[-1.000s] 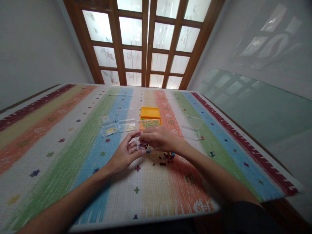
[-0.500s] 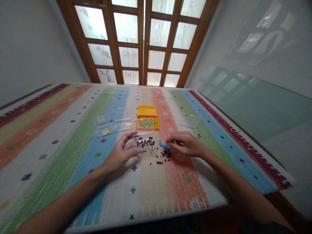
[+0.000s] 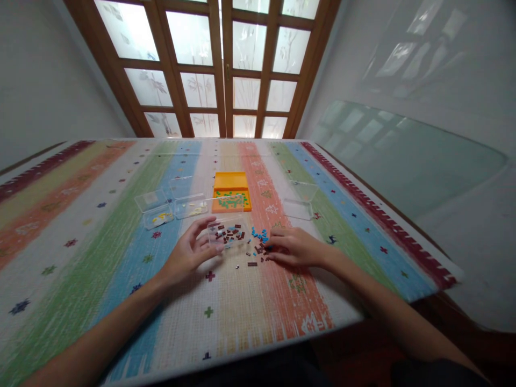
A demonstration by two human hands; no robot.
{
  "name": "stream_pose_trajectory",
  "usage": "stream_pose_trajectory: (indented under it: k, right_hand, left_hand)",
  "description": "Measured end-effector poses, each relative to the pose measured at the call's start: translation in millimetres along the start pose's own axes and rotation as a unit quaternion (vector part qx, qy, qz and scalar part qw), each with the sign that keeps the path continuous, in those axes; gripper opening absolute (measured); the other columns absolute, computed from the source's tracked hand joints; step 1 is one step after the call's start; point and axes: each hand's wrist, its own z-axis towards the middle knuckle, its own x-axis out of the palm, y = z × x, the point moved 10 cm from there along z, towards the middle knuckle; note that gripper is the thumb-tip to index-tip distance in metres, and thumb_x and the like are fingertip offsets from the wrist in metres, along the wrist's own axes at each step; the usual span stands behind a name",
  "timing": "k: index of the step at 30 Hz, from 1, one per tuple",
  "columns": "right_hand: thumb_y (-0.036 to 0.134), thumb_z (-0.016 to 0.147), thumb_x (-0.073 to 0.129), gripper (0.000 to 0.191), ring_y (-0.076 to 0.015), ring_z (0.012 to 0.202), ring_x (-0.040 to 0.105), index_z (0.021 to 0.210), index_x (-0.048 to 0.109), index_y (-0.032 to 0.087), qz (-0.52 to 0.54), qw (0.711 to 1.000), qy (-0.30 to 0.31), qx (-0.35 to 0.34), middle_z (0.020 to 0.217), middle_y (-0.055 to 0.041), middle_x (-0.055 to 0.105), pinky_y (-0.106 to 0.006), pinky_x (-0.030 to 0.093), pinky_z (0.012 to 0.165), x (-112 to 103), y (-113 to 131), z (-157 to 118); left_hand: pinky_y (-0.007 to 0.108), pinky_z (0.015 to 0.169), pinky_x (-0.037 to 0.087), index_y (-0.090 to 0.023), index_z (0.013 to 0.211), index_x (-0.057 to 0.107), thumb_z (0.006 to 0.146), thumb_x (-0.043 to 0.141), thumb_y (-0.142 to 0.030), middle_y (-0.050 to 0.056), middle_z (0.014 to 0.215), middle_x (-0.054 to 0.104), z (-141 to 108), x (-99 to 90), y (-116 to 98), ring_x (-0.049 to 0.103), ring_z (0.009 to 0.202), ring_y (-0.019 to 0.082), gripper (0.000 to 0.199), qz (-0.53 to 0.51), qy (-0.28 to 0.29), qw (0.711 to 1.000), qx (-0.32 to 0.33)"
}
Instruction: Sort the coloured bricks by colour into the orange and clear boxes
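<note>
My left hand (image 3: 192,250) curls round the left side of a clear box (image 3: 237,243) with several brown pieces (image 3: 231,233) in it, thumb at the front corner and fingers at the back. To the right of that box lies a loose pile of blue pieces (image 3: 258,234) and brown pieces (image 3: 260,250) on the cloth. At the pile's right edge, my right hand (image 3: 291,247) has its fingers bent together among the pieces; what is between the fingertips is too small to make out. One longer brown piece (image 3: 252,264) lies in front of the pile.
An open orange box (image 3: 231,180) with green pieces stands behind. Left of it are clear boxes, one with pale pieces (image 3: 195,207), one with yellow pieces (image 3: 162,219). Another open clear box (image 3: 297,209) stands at the right. A striped cloth (image 3: 242,312) covers the table.
My right hand has come down from the blue pieces onto the brown part of the pile. The whole view has shifted, and my left hand stays by the clear box.
</note>
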Motion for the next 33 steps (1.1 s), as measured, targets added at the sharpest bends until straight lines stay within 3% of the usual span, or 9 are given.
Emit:
stream_pose_trajectory:
  k: [3, 8, 14, 23, 33]
  right_hand:
    - [0.035, 0.104, 0.064, 0.022, -0.018, 0.088, 0.063, 0.111, 0.074, 0.017, -0.014, 1.0, -0.011, -0.009, 0.101, -0.0087, 0.07, -0.028, 0.044, 0.074, 1.0, 0.0, 1.7]
    - [0.025, 0.105, 0.061, 0.017, -0.0166, 0.083, 0.063, 0.112, 0.074, 0.017, -0.038, 0.999, -0.016, -0.033, 0.1, -0.0082, 0.071, -0.027, 0.041, 0.069, 2.9, 3.7, 2.8]
    - [0.024, 0.104, 0.062, 0.017, -0.0178, 0.082, 0.062, 0.114, 0.073, 0.019, -0.102, 0.995, -0.002, -0.007, 0.105, -0.0096, 0.072, -0.028, 0.038, 0.066, 0.7, 1.9, 2.6]
    - [0.03, 0.106, 0.059, 0.016, -0.015, 0.081, 0.062, 0.108, 0.07, 0.018, -0.047, 0.998, -0.018, -0.029, 0.099, -0.0062, 0.071, -0.027, 0.039, 0.067, 0.6, 7.9, 0.2]
    - [0.027, 0.102, 0.066, 0.01, -0.0173, 0.085, 0.065, 0.106, 0.07, 0.018, -0.044, 0.999, 0.008, 0.026, 0.101, -0.0071, 0.073, -0.028, 0.04, 0.07, 1.7, 6.8, 3.6]
  left_hand:
    - [0.046, 0.099, 0.06, -0.028, 0.134, 0.058, 0.077, 0.087, -0.028, 0.012, 0.147, 0.059, 0.2, 0.9, -0.9, 0.072, 0.113, 0.027, 0.064, 0.006, 0.008, 1.0, 0.008]
    - [0.043, 0.098, 0.06, -0.027, 0.135, 0.057, 0.077, 0.087, -0.03, 0.012, 0.151, 0.056, -0.1, 1.8, 1.2, 0.071, 0.115, 0.027, 0.066, 0.004, 0.018, 1.0, 0.009]
    - [0.045, 0.098, 0.06, -0.027, 0.136, 0.056, 0.078, 0.086, -0.03, 0.013, 0.152, 0.055, -0.3, 2.0, 1.2, 0.071, 0.114, 0.027, 0.065, 0.01, 0.025, 1.0, 0.009]
    - [0.044, 0.101, 0.058, -0.027, 0.135, 0.057, 0.08, 0.085, -0.028, 0.013, 0.15, 0.057, -1.5, 3.1, -2.0, 0.07, 0.118, 0.027, 0.062, 0.003, 0.023, 1.0, 0.01]
    - [0.04, 0.094, 0.06, -0.027, 0.136, 0.057, 0.079, 0.086, -0.029, 0.013, 0.151, 0.056, 0.6, 1.5, 1.5, 0.07, 0.113, 0.025, 0.064, 0.005, 0.025, 1.0, 0.013]
